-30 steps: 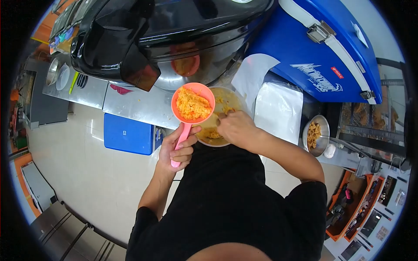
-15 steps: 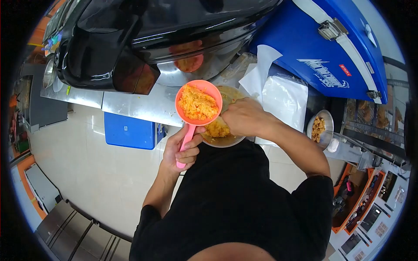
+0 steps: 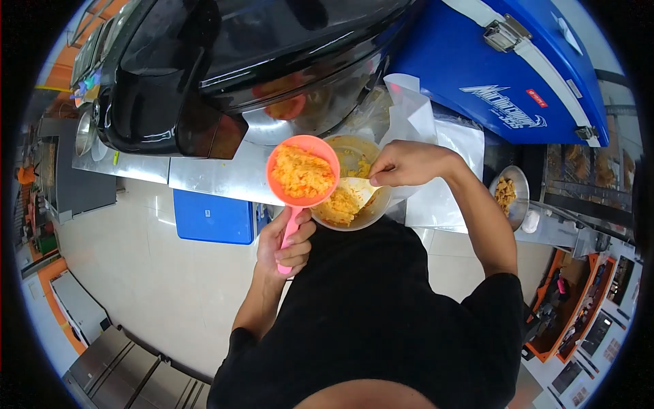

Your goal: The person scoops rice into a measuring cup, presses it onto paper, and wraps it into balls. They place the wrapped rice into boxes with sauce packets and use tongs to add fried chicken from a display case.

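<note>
My left hand (image 3: 287, 244) is wrapped round the handle of a pink scoop (image 3: 292, 221), whose round cup is heaped with orange-yellow shredded food (image 3: 302, 172). The cup is held up over the left edge of a metal bowl (image 3: 385, 202). In my right hand (image 3: 413, 164), fingers pinched, is the end of a pale flat scraper (image 3: 363, 189). Its blade reaches into the bowl, against the yellow food (image 3: 339, 207) there. The fingertips of my right hand are above the bowl's right side.
A large black glossy appliance (image 3: 259, 61) stands behind the bowl. A blue cooler box (image 3: 490, 82) is at the back right, with white paper sheets (image 3: 449, 177) before it. A small metal bowl of brown pieces (image 3: 509, 193) sits at the right. A blue box (image 3: 212, 217) is below the steel counter (image 3: 221, 178).
My right hand has risen out of the bowl and moved right, and the pale scraper now shows. The scoop has shifted slightly left and down in view.
</note>
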The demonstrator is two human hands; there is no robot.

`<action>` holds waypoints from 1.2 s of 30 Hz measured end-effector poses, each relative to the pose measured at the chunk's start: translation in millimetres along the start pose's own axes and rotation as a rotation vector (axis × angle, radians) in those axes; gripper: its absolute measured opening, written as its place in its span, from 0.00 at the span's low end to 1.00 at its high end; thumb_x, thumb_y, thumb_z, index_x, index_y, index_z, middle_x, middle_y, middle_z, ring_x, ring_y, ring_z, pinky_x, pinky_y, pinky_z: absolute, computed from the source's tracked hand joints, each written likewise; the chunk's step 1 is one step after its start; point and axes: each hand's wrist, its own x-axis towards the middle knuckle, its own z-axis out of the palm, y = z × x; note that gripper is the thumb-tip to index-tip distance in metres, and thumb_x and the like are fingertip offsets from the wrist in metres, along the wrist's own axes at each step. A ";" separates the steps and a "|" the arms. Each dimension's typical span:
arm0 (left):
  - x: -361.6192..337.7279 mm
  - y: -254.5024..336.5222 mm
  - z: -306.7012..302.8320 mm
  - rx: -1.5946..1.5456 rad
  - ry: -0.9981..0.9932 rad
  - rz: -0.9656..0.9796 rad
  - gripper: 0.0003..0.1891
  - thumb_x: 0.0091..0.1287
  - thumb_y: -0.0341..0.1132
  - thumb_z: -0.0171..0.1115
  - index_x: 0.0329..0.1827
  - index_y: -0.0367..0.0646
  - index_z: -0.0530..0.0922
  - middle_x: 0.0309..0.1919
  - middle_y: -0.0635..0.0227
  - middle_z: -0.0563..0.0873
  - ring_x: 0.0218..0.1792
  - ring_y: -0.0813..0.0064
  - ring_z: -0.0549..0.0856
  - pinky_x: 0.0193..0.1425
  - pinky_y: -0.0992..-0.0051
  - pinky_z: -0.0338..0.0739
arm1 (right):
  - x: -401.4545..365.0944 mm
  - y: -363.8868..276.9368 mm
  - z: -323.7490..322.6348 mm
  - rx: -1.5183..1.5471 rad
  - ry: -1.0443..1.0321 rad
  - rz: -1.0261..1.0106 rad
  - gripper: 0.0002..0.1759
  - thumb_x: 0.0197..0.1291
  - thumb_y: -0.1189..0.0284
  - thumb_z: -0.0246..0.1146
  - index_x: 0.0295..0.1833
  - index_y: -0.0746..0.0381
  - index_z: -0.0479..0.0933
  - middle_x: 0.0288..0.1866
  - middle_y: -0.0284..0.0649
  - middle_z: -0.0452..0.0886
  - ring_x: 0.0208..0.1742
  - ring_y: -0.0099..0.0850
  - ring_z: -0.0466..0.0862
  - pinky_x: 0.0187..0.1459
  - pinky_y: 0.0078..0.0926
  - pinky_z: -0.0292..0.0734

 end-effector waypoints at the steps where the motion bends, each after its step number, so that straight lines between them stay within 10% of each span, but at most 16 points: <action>1: -1.5 -3.1 2.9 0.031 -0.007 0.000 0.20 0.86 0.49 0.38 0.50 0.39 0.67 0.28 0.65 0.70 0.14 0.82 0.67 0.12 0.84 0.59 | -7.5 9.5 0.8 0.048 0.020 0.022 0.16 0.71 0.64 0.64 0.48 0.69 0.85 0.27 0.37 0.84 0.29 0.23 0.77 0.34 0.29 0.72; 12: -1.0 -27.8 23.3 0.348 0.322 0.079 0.20 0.85 0.54 0.42 0.43 0.48 0.71 0.25 0.74 0.68 0.15 0.85 0.62 0.13 0.85 0.57 | -84.4 1.4 -1.9 0.332 0.286 0.183 0.16 0.75 0.65 0.61 0.49 0.67 0.86 0.22 0.28 0.73 0.25 0.17 0.69 0.29 0.22 0.67; 22: 32.5 -51.6 32.3 0.615 0.661 0.110 0.18 0.83 0.55 0.45 0.42 0.52 0.71 0.23 0.76 0.67 0.14 0.86 0.62 0.12 0.85 0.55 | -72.4 -101.9 31.8 -0.472 0.345 0.272 0.16 0.57 0.77 0.58 0.49 0.75 0.80 0.33 0.59 0.85 0.35 0.55 0.88 0.40 0.49 0.84; 29: 25.0 -41.0 23.9 0.348 0.454 0.044 0.19 0.84 0.53 0.45 0.42 0.49 0.72 0.23 0.76 0.66 0.15 0.85 0.62 0.13 0.85 0.56 | -49.2 -149.1 125.6 -0.875 0.620 0.309 0.28 0.61 0.72 0.58 0.63 0.81 0.74 0.31 0.44 0.81 0.21 0.32 0.83 0.19 0.30 0.79; 36: 15.2 -26.0 15.5 -0.014 0.248 -0.102 0.21 0.85 0.52 0.42 0.42 0.43 0.71 0.23 0.72 0.67 0.14 0.84 0.63 0.12 0.84 0.56 | -109.4 -111.9 84.4 -0.231 0.834 0.262 0.26 0.65 0.75 0.61 0.68 0.72 0.74 0.32 0.50 0.82 0.26 0.39 0.85 0.27 0.34 0.81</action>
